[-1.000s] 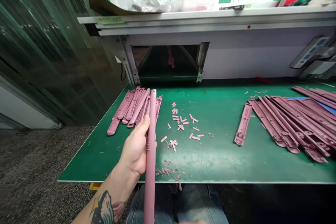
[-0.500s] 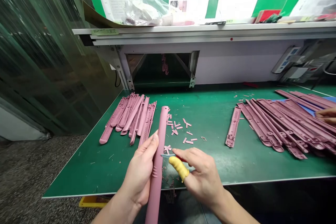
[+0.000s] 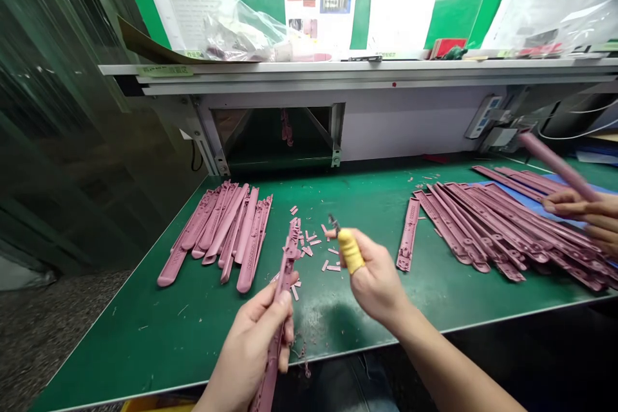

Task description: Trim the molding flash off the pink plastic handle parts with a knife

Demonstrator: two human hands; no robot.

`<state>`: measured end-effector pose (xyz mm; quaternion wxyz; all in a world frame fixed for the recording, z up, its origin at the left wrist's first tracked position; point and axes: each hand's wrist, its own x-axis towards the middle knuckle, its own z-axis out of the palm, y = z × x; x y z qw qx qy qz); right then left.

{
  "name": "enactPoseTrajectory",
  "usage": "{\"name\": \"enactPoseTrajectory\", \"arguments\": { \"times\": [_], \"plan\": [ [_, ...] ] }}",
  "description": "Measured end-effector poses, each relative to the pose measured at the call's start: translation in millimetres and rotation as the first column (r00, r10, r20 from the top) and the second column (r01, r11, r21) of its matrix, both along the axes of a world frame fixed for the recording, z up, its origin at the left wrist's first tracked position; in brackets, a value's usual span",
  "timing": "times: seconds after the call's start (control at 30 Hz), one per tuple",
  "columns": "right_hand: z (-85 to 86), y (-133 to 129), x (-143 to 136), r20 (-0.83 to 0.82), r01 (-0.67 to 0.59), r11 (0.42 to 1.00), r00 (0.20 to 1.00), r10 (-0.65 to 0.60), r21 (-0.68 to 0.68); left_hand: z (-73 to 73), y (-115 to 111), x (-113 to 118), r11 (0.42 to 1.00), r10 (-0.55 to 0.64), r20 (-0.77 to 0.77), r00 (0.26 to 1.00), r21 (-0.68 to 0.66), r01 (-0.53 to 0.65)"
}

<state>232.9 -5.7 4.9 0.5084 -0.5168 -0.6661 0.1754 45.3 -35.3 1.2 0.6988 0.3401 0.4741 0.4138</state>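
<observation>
My left hand (image 3: 258, 328) is closed around a long pink plastic shell part (image 3: 288, 257), which tilts up with its edge and ribbed inner side showing. To the right of that part, apart from it, my right hand (image 3: 374, 270) is closed on a small trimming knife (image 3: 333, 223); only its dark tip shows past the thumb, which wears a yellow finger cot (image 3: 351, 251). Small pink offcuts (image 3: 311, 241) lie scattered on the green table between and beyond my hands.
A heap of pink shell parts (image 3: 212, 225) lies at left, a larger pile (image 3: 502, 225) at right. One single part (image 3: 409, 235) lies beside that pile. At the right edge another person's hand (image 3: 574, 206) holds a pink part (image 3: 555, 164). A metal shelf (image 3: 290, 80) spans the back.
The part in my left hand has turned from its smooth outer face to its inner side. My right hand has moved up and away from it with the knife. Another person's hand has raised a part.
</observation>
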Motion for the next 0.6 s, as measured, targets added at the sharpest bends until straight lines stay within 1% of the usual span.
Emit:
{"name": "enactPoseTrajectory", "arguments": {
  "times": [0.03, 0.1, 0.2, 0.27, 0.37, 0.43, 0.5, 0.6],
  "plan": [
    [-3.7, -3, -3, 0.058, -0.039, 0.999, 0.997, 0.04, -0.022, -3.4, 2, -2, 1.0, -0.007, -0.041, 0.999, 0.014, 0.007],
    [-8.9, -4, -9, 0.184, -0.083, 0.996, 0.979, 0.085, -0.019, -9.9, 5, -4, 1.0, -0.009, -0.077, 0.997, 0.028, 0.012],
    [-9.0, 3, -17, 0.347, -0.099, 0.994, 0.935, 0.078, 0.043, -16.8, 5, -4, 0.999, -0.014, -0.084, 0.996, 0.03, 0.017],
    [-5.7, 10, -19, 0.456, -0.101, 0.993, 0.888, 0.061, 0.064, -18.8, 3, -3, 1.0, -0.018, -0.037, 0.999, 0.02, 0.019],
    [-0.9, 16, -17, 0.603, -0.086, 0.995, 0.797, 0.033, 0.059, -19.3, 1, -1, 0.999, 0.002, 0.111, 0.994, 0.052, -0.007],
    [0.0, 15, -17, 0.647, -0.073, 0.996, 0.762, 0.023, 0.051, -18.8, 1, 0, 0.996, 0.03, 0.171, 0.985, 0.083, -0.045],
    [-1.9, 10, -20, 0.653, -0.079, 0.996, 0.756, 0.032, 0.043, -17.8, 2, 1, 0.994, 0.046, 0.18, 0.983, 0.092, -0.064],
    [-12.0, -13, -34, 0.648, -0.173, 0.985, 0.753, 0.114, 0.028, -16.1, 13, 1, 0.991, 0.083, 0.185, 0.979, 0.093, -0.101]
  ]
}}
